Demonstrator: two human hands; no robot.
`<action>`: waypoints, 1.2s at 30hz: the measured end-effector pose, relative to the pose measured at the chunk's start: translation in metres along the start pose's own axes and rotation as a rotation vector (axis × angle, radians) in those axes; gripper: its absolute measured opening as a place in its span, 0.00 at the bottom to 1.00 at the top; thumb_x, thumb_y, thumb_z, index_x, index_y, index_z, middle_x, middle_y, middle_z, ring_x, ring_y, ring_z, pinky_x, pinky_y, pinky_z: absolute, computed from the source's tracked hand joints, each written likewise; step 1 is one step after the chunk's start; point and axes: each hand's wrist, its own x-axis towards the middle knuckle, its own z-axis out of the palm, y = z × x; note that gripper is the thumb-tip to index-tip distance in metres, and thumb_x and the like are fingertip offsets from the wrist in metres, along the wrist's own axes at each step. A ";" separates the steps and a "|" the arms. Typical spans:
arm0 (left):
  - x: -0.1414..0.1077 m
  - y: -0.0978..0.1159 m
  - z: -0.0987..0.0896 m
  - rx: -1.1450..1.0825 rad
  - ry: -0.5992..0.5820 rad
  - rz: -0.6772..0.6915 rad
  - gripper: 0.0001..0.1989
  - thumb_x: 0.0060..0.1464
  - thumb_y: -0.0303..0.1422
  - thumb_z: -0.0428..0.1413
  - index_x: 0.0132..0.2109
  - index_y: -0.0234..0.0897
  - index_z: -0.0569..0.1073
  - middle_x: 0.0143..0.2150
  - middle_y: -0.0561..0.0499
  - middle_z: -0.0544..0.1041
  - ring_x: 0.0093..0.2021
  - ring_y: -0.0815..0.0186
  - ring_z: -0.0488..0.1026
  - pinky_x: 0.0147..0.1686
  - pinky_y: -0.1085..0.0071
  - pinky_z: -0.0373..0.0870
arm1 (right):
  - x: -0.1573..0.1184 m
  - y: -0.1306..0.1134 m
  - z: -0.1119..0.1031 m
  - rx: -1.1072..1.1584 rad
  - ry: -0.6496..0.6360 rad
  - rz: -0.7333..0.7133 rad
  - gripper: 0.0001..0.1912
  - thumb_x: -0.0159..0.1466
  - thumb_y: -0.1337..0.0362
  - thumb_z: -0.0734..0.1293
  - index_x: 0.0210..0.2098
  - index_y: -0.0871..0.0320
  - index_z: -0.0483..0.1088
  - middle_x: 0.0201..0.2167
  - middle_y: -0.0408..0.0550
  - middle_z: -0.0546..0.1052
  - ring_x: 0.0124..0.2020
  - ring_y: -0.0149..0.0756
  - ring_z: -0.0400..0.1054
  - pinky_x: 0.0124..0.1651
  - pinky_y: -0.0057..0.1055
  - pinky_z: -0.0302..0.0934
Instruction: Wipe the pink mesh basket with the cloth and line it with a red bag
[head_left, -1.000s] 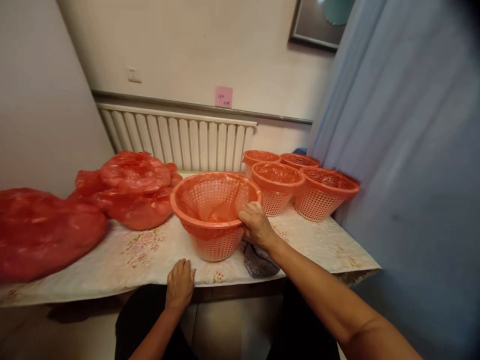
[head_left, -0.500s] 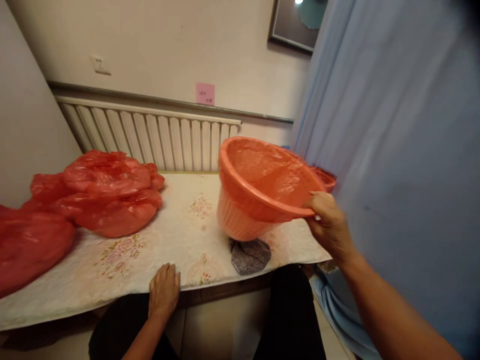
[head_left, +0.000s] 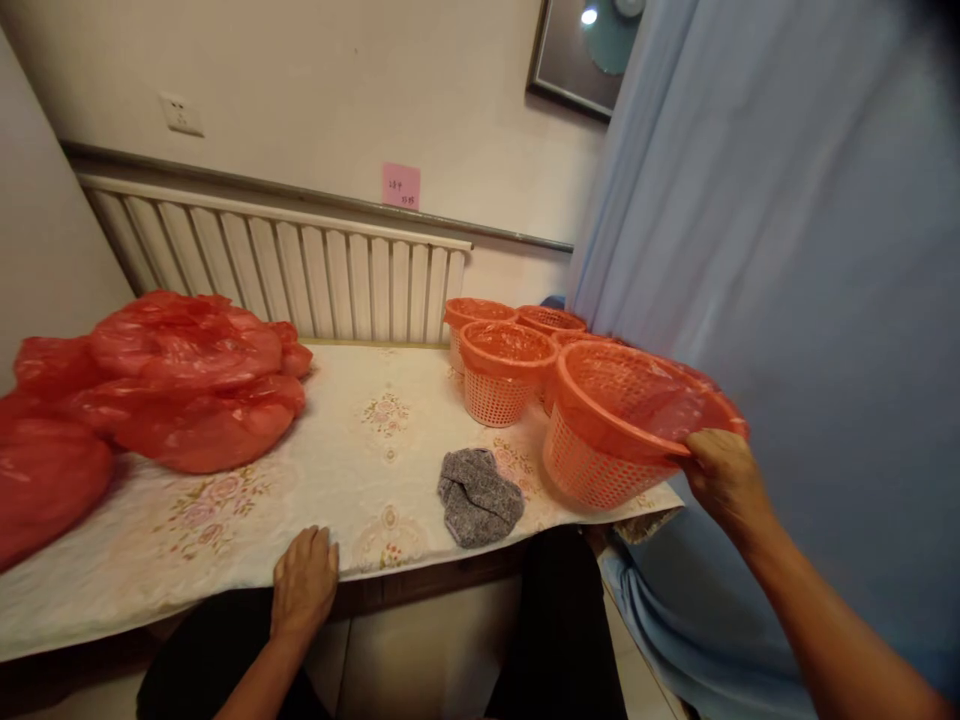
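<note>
At the right end of the flowered tablecloth (head_left: 341, 480), your right hand (head_left: 726, 482) clasps the rim of a tapered coral basket (head_left: 600, 462) – lattice-walled, lined with glossy film. Your left hand (head_left: 306, 588) lies palm down on the near edge, fingers loosely extended. Similar baskets (head_left: 499, 393) stand behind; nearby lie a nubbly grey rag (head_left: 480, 505) and bulging, crinkled red bags (head_left: 195, 350).
</note>
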 end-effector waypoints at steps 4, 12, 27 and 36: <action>0.000 -0.002 0.004 0.017 0.000 0.012 0.20 0.63 0.34 0.41 0.55 0.31 0.69 0.58 0.37 0.69 0.60 0.54 0.63 0.58 0.57 0.58 | -0.012 0.010 0.022 -0.018 -0.047 0.020 0.09 0.61 0.66 0.62 0.24 0.56 0.65 0.22 0.48 0.69 0.29 0.39 0.62 0.37 0.35 0.53; 0.000 0.000 0.002 0.035 0.006 0.018 0.21 0.64 0.34 0.39 0.56 0.29 0.68 0.58 0.36 0.69 0.60 0.54 0.63 0.58 0.57 0.59 | -0.022 0.008 0.056 0.047 -0.105 0.056 0.08 0.60 0.66 0.63 0.25 0.57 0.67 0.23 0.48 0.70 0.29 0.39 0.64 0.36 0.35 0.54; -0.001 -0.003 0.009 0.057 0.049 0.031 0.20 0.65 0.33 0.41 0.55 0.28 0.69 0.57 0.37 0.69 0.59 0.53 0.63 0.57 0.57 0.59 | -0.018 0.000 0.071 0.006 -0.102 0.047 0.08 0.60 0.67 0.62 0.25 0.58 0.66 0.23 0.47 0.69 0.30 0.37 0.62 0.39 0.33 0.52; -0.003 -0.003 0.010 0.035 0.084 0.038 0.19 0.63 0.33 0.44 0.55 0.28 0.70 0.57 0.36 0.70 0.59 0.52 0.64 0.57 0.57 0.61 | -0.015 -0.003 0.078 -0.013 -0.112 0.016 0.08 0.61 0.64 0.62 0.27 0.58 0.69 0.25 0.48 0.72 0.31 0.39 0.64 0.39 0.33 0.53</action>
